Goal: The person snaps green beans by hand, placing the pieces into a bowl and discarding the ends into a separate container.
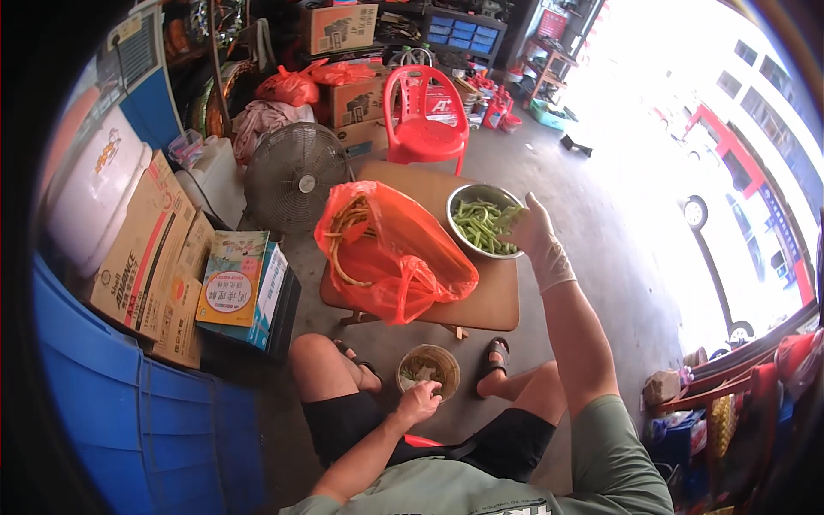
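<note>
On the small brown table (506, 296) a steel bowl (457, 190) holds cut green beans (482, 225). My right hand (541, 245), in a thin whitish glove, reaches over the bowl's right rim. Its thumb stands apart and the fingers extend toward the beans. Left of the bowl lies an open red plastic bag (403, 232) with long brownish bean pods (350, 232) in it. Down between my feet is a small bucket (453, 365) with scraps inside. My left hand (419, 403) is over its near rim, fingers closed; whatever they hold is hidden.
A red plastic chair (427, 120) stands behind the table, and a round floor fan (296, 176) is to its left. Books (236, 279) and cardboard boxes (146, 249) are stacked at the left, above blue bins (129, 403). Assorted goods (721, 421) crowd the lower right.
</note>
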The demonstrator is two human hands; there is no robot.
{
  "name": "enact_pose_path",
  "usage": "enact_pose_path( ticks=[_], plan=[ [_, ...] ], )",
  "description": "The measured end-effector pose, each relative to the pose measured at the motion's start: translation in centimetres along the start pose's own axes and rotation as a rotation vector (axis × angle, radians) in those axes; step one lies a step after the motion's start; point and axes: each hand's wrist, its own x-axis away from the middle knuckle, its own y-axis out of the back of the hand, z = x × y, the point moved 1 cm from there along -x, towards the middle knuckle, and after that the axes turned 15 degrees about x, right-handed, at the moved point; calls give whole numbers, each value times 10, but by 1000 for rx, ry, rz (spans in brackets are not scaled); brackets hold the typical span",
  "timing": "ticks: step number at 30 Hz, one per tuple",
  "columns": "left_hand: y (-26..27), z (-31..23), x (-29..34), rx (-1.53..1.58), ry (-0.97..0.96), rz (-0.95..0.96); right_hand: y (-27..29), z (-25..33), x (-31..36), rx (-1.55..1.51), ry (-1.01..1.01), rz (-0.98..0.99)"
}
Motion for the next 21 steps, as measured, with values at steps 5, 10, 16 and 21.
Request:
enact_pose_path(
  ticks=[5,10,16,21],
  plan=[
    [-19,-15,-27,-5,-109,43,123,11,-67,554,429,261],
    [-11,3,-12,-55,-90,-9,73,-62,-9,247,442,226],
    [-17,-1,-15,-111,-28,93,97,-114,95,-174,82,337],
    [-7,-20,-13,10,-123,121,145,-170,113,-376,47,233]
  ],
)
